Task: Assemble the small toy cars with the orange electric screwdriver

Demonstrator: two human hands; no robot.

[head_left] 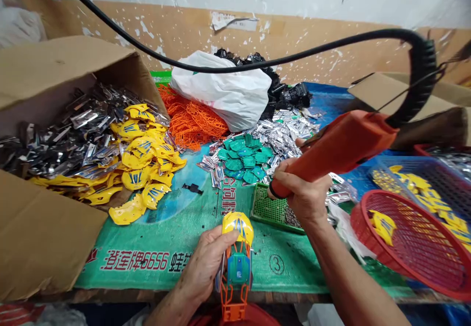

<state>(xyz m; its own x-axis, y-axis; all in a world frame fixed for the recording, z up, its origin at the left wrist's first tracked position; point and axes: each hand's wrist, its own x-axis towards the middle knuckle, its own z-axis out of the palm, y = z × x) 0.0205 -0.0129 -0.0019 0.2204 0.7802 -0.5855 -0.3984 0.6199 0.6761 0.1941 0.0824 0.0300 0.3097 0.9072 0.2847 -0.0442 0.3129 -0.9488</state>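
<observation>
My left hand [209, 262] is closed around a small assembly near the table's front edge, its thumb on the yellow shell [238, 227]. Below that shell the assembly shows an orange frame [234, 311] and a green plate [238, 268]. My right hand [307, 191] grips a red-wrapped power screwdriver [334, 149], whose lower end points down at the green basket [272, 211] holding small screws [292, 216]. A black cable [235, 69] runs from the tool's upper end. The screwdriver tip is hidden.
At left a cardboard box [47, 233] spills silvery parts and yellow shells [136, 154]. Orange frames [195, 120], green plates [245, 157] and a white bag [224, 90] lie behind. A red basket [368, 213] stands at right, beside a blue crate [423, 166].
</observation>
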